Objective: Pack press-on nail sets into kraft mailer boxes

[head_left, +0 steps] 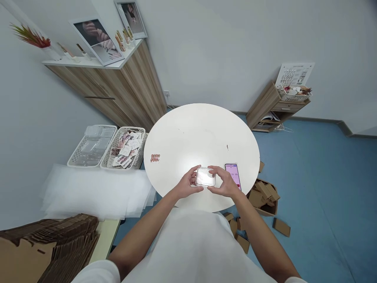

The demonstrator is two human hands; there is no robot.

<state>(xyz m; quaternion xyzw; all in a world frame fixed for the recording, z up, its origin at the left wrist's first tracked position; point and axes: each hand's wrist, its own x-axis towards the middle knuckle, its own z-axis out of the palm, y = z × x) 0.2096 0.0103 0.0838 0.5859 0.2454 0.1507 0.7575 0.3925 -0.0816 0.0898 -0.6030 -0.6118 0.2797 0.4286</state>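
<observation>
Over the near part of the round white table [200,129], a small clear plastic box [205,177] is held level between both hands. My left hand [187,184] grips its left side, fingers along the far edge and thumb at the near edge. On the opposite side my right hand [222,182] holds it the same way, fingertips on its top right corner. Glare on the box hides whatever may be inside. Just right of my right hand lies a phone [233,175] with a lit pink timer screen. A small sheet of reddish false nails [155,158] rests at the table's left.
Left of the table stand a basket of clear plastic boxes [93,145] and a basket of printed cards [126,149]. Nearer are translucent sheets [97,192] and stacked flat cardboard [67,243]. Small brown boxes [265,194] fill a container at right; others lie on the floor.
</observation>
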